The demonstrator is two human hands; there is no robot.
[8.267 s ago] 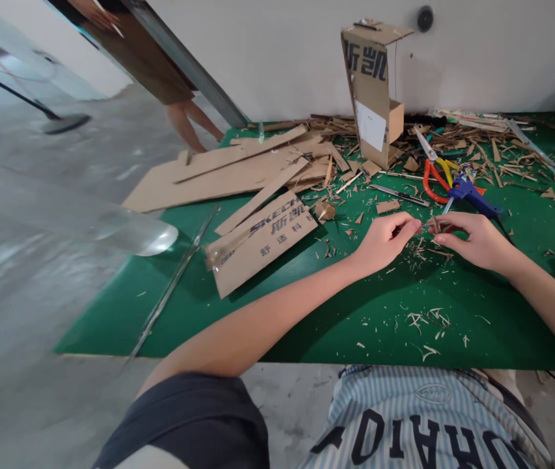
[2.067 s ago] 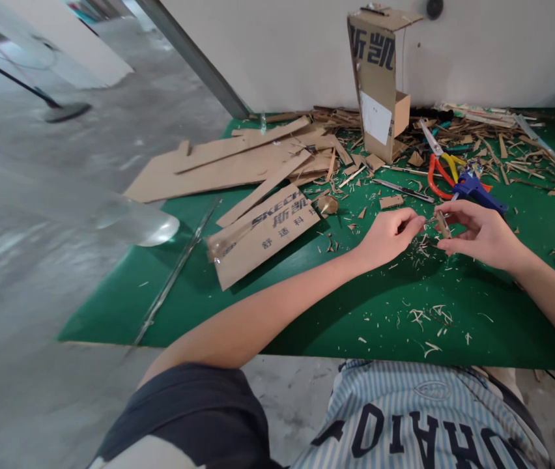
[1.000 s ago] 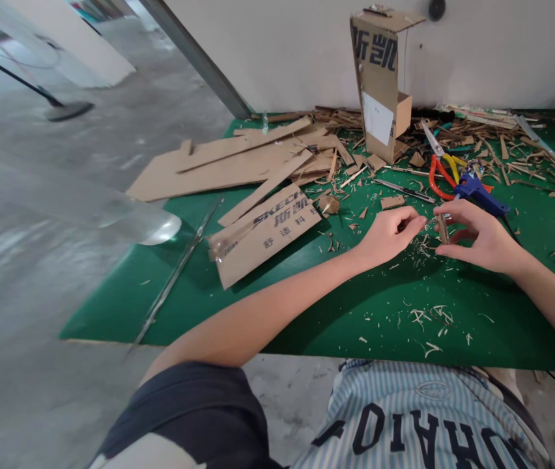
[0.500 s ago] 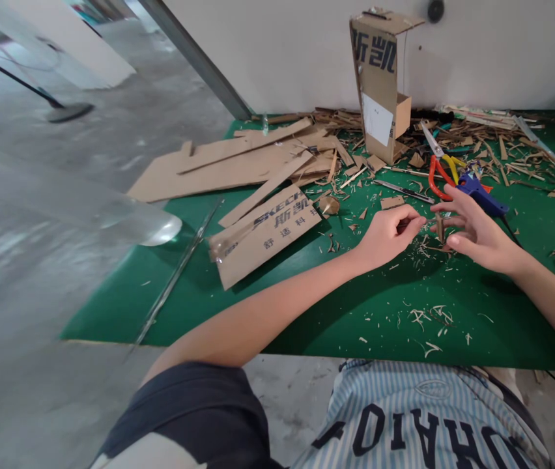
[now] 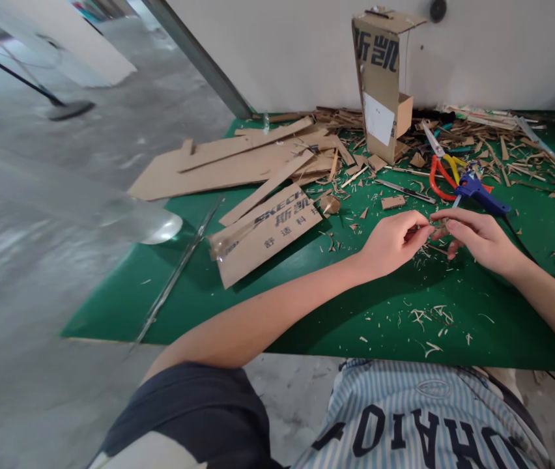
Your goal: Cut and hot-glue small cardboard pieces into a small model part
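Note:
My left hand (image 5: 397, 240) is closed in a pinch, thumb against forefinger. Whatever those fingertips grip is too small to make out. Facing it, my right hand (image 5: 483, 238) has its thumb and fingers closed around a small brown cardboard piece (image 5: 440, 227), mostly covered by the fingers. The fingertips of both hands nearly meet above the green tabletop (image 5: 336, 312). Thin pale shavings lie beneath them. Just beyond are a small cardboard block (image 5: 393, 202), a utility knife (image 5: 405, 190) and a blue glue gun (image 5: 483, 194).
Scissors (image 5: 438, 166) with orange and yellow handles lie behind the glue gun. A tall cardboard structure (image 5: 380, 85) stands at the back among scraps. Printed cardboard (image 5: 270, 234) and long strips (image 5: 223, 166) lie to the left, near a clear plastic strip (image 5: 180, 273).
My right hand has turned and its spread fingers have closed in around the small cardboard piece, closer to my left hand. My left hand has shifted slightly right and stays pinched.

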